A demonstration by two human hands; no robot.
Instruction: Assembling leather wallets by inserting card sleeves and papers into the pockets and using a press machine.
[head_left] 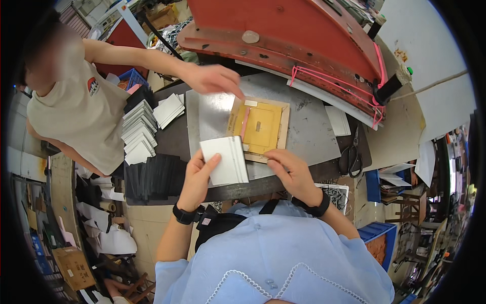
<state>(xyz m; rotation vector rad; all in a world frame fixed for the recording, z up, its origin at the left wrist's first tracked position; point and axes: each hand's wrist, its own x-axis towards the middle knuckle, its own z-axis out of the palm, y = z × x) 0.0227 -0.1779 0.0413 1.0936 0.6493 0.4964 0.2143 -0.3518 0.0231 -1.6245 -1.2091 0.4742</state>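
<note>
My left hand [198, 177] grips a white rectangular panel [225, 161] by its left edge, thumb on top. Two lines run along the panel's right side. My right hand [296, 175] is at the lower right corner of a yellow plate [268, 126] framed in tan cardboard, thumb and index finger close together; whatever lies between them is too small to make out. The yellow plate lies flat on a grey metal sheet [316, 139], with a reddish strip and small white pieces on it. A co-worker's hand [215, 80], blurred, reaches over the plate's upper left corner.
A red press [283, 30] with pink cord [334, 83] overhangs the table's far side. White panels [139, 134] and black pieces [154, 178] are stacked at left, beside the co-worker. Black scissors [351, 157] lie at the right edge, near white sheets [337, 120].
</note>
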